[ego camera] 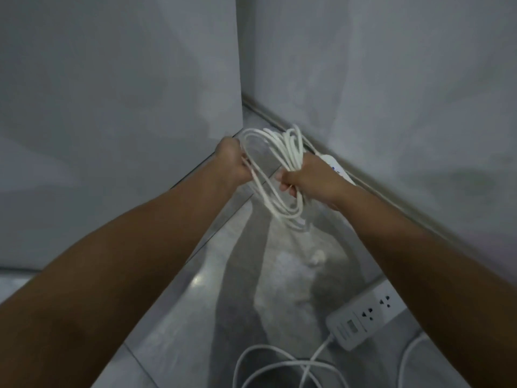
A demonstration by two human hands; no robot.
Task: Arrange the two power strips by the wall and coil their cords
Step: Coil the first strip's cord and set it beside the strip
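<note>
Two hands: we see the left hand and the right hand raised side by side above the grey tiled floor, near the picture's centre.
Left grip: its fingers are curled, pinching a few strands at the 9 o'clock side of the loops.
Right grip: a fist is wrapped round the gathered bundle at its 3 o'clock side.
Cord: the white round flexible cord, wound in several long loops, hangs in the air between both hands and sags toward 6 o'clock.
Handling: we judge it light, limp yet springy. The smooth loops will likely slip and spread unless we clamp the bundle at its middle.
Far strip: a white plastic power strip lies along the grey wall at 2 o'clock of the right hand, mostly covered by it.
Near strip: a second white power strip lies at 5 o'clock, one end behind the right forearm. Its loose white cord sprawls uncoiled at 6 o'clock, cut by the frame.
Hard to make out: a pale blurred lump under the coil may be a plug; we cannot tell.
</note>
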